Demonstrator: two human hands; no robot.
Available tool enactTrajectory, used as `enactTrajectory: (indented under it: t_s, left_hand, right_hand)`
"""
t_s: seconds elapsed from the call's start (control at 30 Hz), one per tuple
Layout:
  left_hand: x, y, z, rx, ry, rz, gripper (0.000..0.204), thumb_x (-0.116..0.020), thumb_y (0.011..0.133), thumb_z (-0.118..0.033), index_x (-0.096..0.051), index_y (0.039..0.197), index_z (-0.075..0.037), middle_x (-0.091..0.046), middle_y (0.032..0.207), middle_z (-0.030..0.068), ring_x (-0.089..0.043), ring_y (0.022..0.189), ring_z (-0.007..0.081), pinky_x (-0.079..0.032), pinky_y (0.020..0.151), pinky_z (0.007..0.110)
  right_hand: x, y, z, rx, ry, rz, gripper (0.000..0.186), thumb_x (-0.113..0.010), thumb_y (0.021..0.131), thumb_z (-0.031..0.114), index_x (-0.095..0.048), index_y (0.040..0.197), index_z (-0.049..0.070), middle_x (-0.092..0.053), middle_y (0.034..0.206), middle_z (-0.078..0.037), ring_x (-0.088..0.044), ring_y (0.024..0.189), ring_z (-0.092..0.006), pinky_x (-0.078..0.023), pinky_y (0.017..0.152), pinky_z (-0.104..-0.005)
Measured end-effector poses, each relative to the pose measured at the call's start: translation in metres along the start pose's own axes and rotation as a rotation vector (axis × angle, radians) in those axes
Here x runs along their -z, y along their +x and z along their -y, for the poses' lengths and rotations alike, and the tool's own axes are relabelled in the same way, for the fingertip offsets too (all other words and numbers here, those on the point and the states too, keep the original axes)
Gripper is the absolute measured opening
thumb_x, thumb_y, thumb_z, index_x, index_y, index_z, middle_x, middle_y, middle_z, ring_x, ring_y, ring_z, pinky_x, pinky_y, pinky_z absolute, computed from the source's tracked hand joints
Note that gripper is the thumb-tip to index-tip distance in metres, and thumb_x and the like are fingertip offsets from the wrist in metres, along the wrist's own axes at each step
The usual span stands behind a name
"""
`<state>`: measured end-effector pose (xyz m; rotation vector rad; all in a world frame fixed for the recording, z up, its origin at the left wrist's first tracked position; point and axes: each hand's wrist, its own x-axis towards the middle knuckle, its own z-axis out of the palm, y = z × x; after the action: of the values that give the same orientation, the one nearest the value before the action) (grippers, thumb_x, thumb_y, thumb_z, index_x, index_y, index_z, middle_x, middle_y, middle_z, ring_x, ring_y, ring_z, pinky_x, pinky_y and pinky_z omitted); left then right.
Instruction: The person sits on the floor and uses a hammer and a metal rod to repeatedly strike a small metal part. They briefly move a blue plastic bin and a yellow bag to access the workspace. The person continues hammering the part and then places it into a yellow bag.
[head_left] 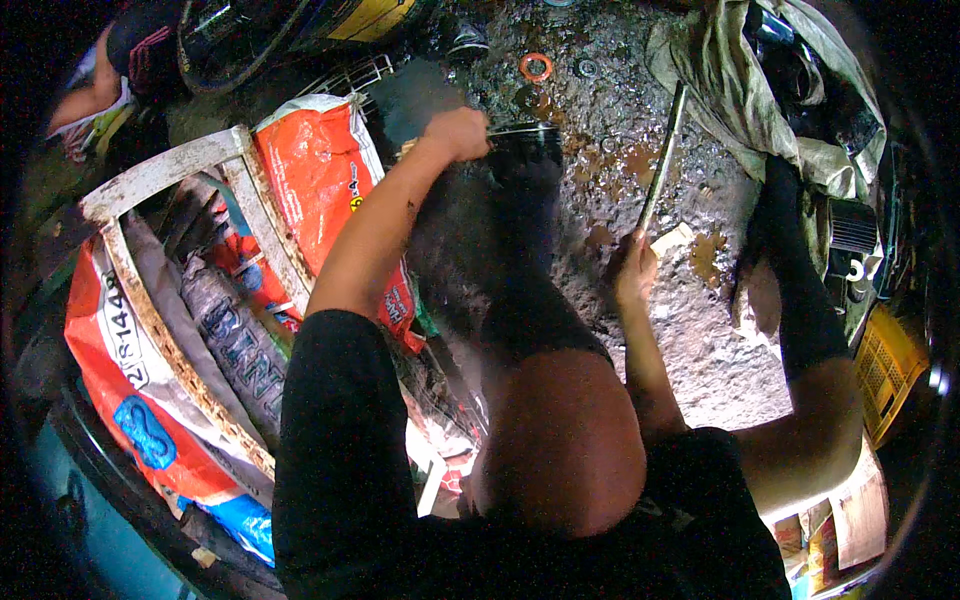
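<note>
My left hand (458,133) is closed in a fist at the upper middle. What it grips is mostly hidden. A thin shiny strip (525,130) juts out to its right, and a flat dark grey piece (412,98) lies just beyond its left side. Lower and to the right, my right hand (635,268) is wrapped round the near end of a long, slim metal bar (667,158), which slants up and away. Beside those fingers is a pale, block-like piece (672,240); whether the hand touches it I cannot tell.
Wet, rough ground (610,180) carries an orange ring (536,67). At left, a rusty white frame (270,215) rests among red and white sacks (312,170). Grey cloth (700,90) bunches at upper right, above a yellow crate (888,365). Another person's arm (90,95) shows at upper left.
</note>
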<state>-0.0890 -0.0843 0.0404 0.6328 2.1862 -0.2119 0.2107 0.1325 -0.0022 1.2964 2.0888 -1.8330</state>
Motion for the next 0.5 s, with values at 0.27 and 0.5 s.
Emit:
enactTrajectory:
  t_s: [0.27, 0.5]
  left_hand:
    - [-0.012, 0.027, -0.006, -0.132, -0.023, -0.125, 0.029, -0.061, 0.074, -0.021, -0.070, 0.099, -0.008, -0.069, 0.099, 0.0203, -0.067, 0.093, 0.0376, -0.053, 0.084, 0.048]
    - [-0.010, 0.031, 0.002, -0.223, -0.011, -0.183, 0.028, -0.066, 0.072, -0.021, -0.070, 0.098, -0.009, -0.069, 0.096, 0.0204, -0.067, 0.091, 0.0383, -0.054, 0.083, 0.049]
  right_hand:
    - [-0.011, -0.015, 0.022, 0.048, -0.219, 0.045, 0.053, -0.041, 0.101, 0.042, -0.064, 0.093, -0.005, -0.055, 0.065, -0.013, -0.046, 0.061, -0.0217, -0.039, 0.057, -0.0392]
    - [-0.030, -0.017, -0.003, 0.115, -0.111, 0.070, 0.050, -0.039, 0.102, 0.041, -0.064, 0.097, -0.003, -0.055, 0.071, -0.009, -0.047, 0.065, -0.0174, -0.039, 0.061, -0.0352]
